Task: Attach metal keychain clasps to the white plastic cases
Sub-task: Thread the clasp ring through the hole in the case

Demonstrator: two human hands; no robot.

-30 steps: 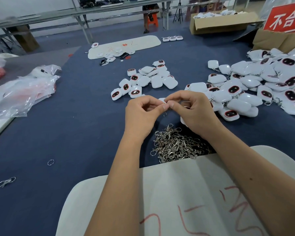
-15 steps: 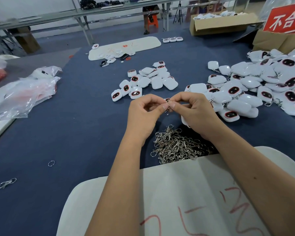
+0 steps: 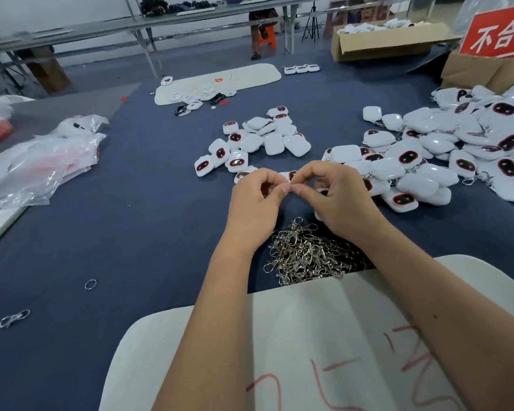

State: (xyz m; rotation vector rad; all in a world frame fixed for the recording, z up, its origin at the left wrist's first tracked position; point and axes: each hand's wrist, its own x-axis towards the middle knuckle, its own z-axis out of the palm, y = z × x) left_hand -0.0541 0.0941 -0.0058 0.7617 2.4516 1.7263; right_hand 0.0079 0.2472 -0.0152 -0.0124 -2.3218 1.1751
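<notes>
My left hand [image 3: 254, 209] and right hand [image 3: 343, 203] meet fingertip to fingertip, pinching what is probably a clasp ring, the white case [image 3: 290, 175] just beyond them, spare clasps [image 3: 306, 253] heaped below.

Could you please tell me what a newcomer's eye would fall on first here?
Probably the big heap of glossy white plastic cases spilling in from the right of the blue table. Next, the two hands, left hand and right hand, meeting fingertip to fingertip above a tangled pile of silver metal clasps.
</notes>
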